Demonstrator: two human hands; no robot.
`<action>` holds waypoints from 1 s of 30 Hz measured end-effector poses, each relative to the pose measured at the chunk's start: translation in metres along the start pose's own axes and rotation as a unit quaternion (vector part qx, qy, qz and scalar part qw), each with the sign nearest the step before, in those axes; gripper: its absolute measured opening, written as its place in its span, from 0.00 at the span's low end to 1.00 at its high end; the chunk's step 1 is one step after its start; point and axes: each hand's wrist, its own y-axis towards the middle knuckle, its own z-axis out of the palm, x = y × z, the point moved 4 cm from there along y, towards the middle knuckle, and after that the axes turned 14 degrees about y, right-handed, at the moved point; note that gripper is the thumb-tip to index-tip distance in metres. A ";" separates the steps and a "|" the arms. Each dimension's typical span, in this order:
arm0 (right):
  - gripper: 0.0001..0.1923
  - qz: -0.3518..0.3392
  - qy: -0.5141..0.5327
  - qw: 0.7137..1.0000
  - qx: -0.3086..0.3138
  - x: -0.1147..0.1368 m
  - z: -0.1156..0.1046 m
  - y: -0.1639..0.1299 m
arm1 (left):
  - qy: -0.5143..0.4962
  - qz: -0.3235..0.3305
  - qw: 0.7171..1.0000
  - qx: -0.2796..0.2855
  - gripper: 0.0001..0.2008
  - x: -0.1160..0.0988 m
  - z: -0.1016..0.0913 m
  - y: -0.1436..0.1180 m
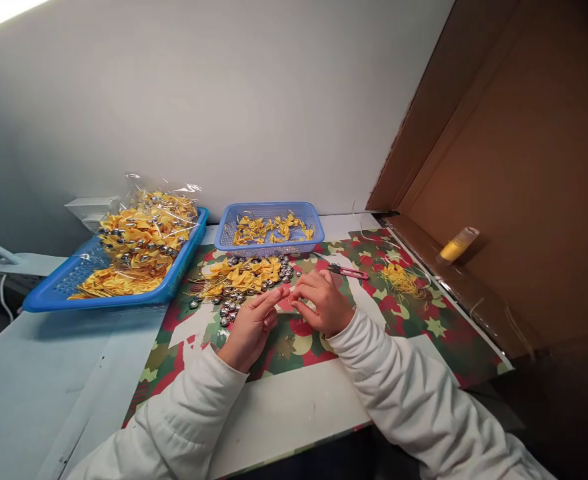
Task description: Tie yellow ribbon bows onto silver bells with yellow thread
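My left hand (255, 327) and my right hand (321, 302) meet fingertip to fingertip above the patterned mat (274, 350). Both are pinched closed, and whatever lies between the fingers is too small to make out. Just beyond my left hand is a pile of yellow ribbon bows (249, 273) with gold ties. Silver jingle bells (230, 311) lie along the edge of that pile, close to my left fingers. A red and black utility knife (348, 272) rests on the mat past my right hand.
A large blue basket (184, 270) at left holds yellow bows and a clear bag of bows with bells (147, 230). Behind the pile stands a smaller blue basket (269, 249) with bows. Yellow thread scraps (404, 280) and a yellow spool (458, 247) are at right, beside a cardboard wall (519, 167).
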 end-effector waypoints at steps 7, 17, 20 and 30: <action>0.08 0.013 -0.013 0.999 -0.027 -0.001 -0.005 0.000 | 0.231 0.067 0.970 -0.014 0.13 -0.009 0.002 -0.008; 0.04 0.098 0.196 0.975 -0.029 -0.012 0.000 0.001 | 0.210 0.089 0.974 0.007 0.12 -0.009 0.005 -0.008; 0.04 0.113 0.269 0.956 0.009 -0.014 0.004 0.001 | 0.173 0.103 0.979 0.005 0.12 -0.007 0.003 -0.005; 0.08 0.117 0.245 0.962 0.029 -0.014 0.008 0.001 | 0.184 0.137 0.973 0.014 0.09 -0.004 0.001 -0.002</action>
